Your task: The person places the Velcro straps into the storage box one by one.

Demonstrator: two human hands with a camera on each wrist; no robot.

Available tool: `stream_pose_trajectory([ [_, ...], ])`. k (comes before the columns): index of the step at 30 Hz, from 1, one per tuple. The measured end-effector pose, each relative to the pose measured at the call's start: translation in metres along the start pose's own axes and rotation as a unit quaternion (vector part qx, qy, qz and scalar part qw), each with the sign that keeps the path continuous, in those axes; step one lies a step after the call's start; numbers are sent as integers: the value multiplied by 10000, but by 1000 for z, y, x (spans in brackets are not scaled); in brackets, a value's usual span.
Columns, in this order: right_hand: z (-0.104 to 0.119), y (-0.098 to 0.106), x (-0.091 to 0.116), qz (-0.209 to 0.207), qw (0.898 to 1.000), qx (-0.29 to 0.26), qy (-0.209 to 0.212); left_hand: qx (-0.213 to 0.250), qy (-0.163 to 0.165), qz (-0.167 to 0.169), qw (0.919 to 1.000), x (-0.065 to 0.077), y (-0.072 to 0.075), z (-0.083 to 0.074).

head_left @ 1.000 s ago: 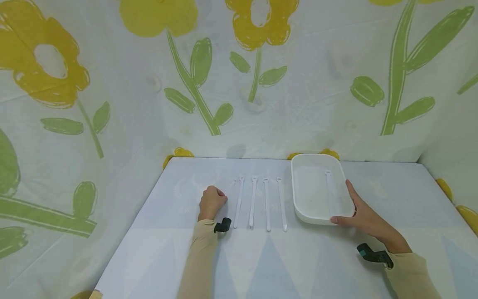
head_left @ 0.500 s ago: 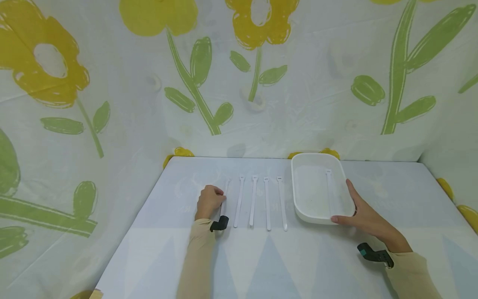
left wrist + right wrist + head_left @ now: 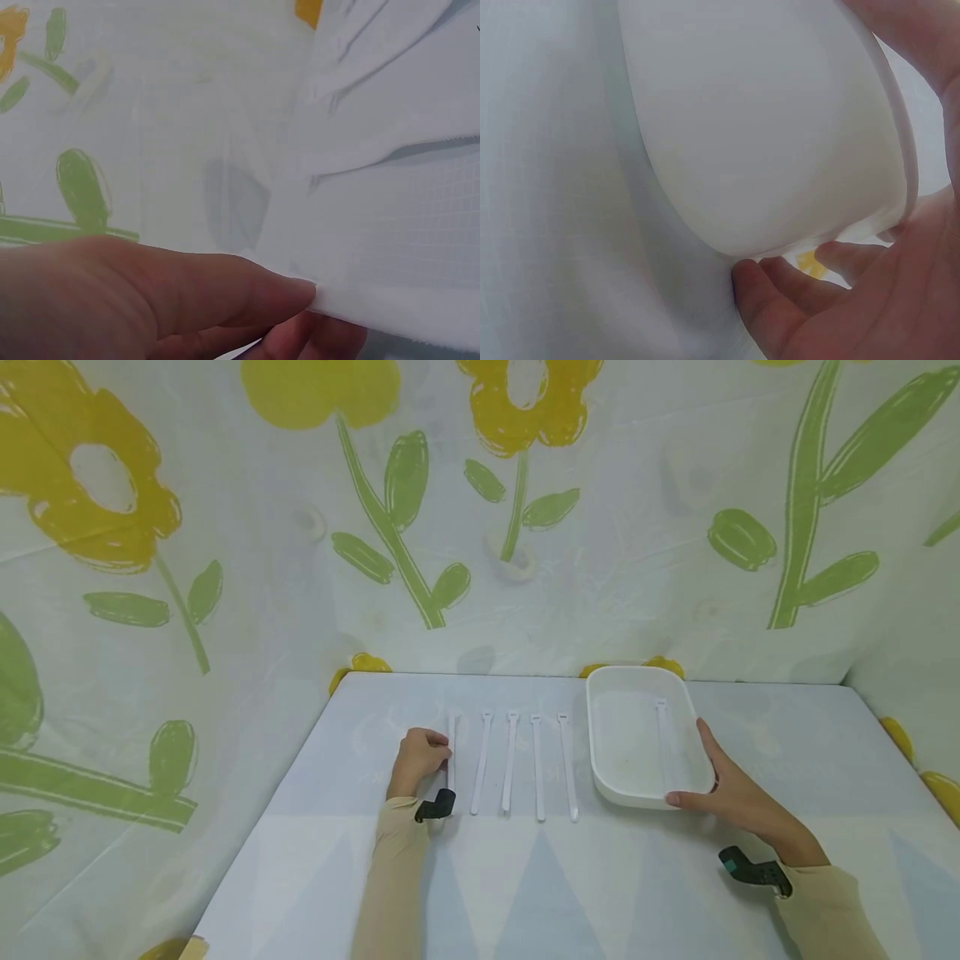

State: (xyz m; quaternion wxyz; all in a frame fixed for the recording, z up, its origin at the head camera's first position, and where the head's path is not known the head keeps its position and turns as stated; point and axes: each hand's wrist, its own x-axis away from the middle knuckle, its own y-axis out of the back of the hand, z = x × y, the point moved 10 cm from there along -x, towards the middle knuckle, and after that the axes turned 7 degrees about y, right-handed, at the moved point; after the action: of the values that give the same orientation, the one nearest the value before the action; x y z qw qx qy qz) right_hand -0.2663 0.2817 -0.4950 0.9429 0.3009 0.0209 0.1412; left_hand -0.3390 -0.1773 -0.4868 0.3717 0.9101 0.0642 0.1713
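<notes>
In the head view my left hand (image 3: 420, 758) pinches a white cable tie (image 3: 452, 727), a flat strap standing lengthwise away from me. The left wrist view shows the thumb and fingers on the edge of this strap (image 3: 397, 319). Just right of it, several similar white ties (image 3: 512, 764) lie in a row, their slotted heads toward the far edge. My right hand (image 3: 738, 797) grips the near right corner of a white plastic box (image 3: 649, 800), thumb on the rim. From the right wrist, fingers support the box's outer wall (image 3: 765, 150). One tie (image 3: 663, 747) lies inside it.
The table (image 3: 337, 877) has a pale cover with blue-grey triangles. Behind it and to the left hangs a flowered cloth (image 3: 247, 527). A black wrist camera (image 3: 437, 806) sits on the left wrist, another camera (image 3: 753, 870) on the right.
My left hand has shifted slightly left, drawing the pinched tie away from the row and swinging it straighter. The right hand and box hold their place.
</notes>
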Motion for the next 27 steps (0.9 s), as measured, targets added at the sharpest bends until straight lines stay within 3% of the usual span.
stream_pose_trajectory([
  [13,-1,1,-1,17,10000,-25,77,605,61,310,9977,0,-3,-2],
  [27,-1,0,-3,-9,9999,-58,143,858,-23,470,9952,1,-4,-5],
])
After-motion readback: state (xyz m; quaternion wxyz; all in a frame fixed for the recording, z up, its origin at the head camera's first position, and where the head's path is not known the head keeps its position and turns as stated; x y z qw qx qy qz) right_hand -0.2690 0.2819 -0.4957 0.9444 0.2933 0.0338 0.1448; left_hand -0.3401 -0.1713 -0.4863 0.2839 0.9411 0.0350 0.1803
